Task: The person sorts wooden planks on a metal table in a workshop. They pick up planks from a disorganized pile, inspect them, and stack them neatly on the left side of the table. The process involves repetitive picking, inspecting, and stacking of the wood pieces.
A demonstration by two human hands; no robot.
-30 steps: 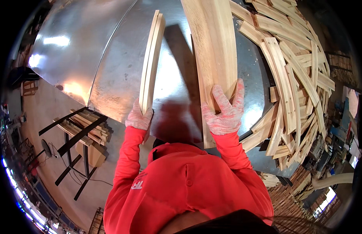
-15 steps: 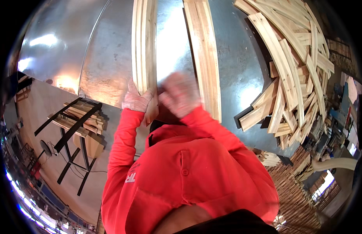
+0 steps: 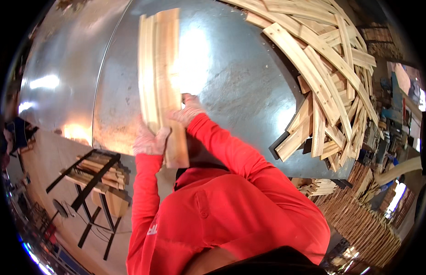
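A bundle of long pale wooden slats (image 3: 162, 68) lies lengthwise in front of me, its near end jutting past the table edge toward my body. My left hand (image 3: 150, 139) grips the bundle's left side close to that near end, thumb over the top. Against the right edge, a little farther up, my right hand (image 3: 189, 111) is closed on the slats, its fingers partly hidden. Both hands look covered in thin pale gloves. The slats sit side by side; the right-hand one is broader and stands slightly askew to those on the left.
A shiny metal-topped table (image 3: 236, 101) spans the view, with a seam on the left. A large heap of curved wooden slats (image 3: 323, 78) covers its right side. Down left stands a black metal frame (image 3: 96, 183) holding wood. Stacked sticks (image 3: 355, 211) lie lower right.
The separate slats on the right have come left against the other slats. The whole bundle has shifted nearer to me. My right hand has gone from a blurred sweep to gripping the bundle.
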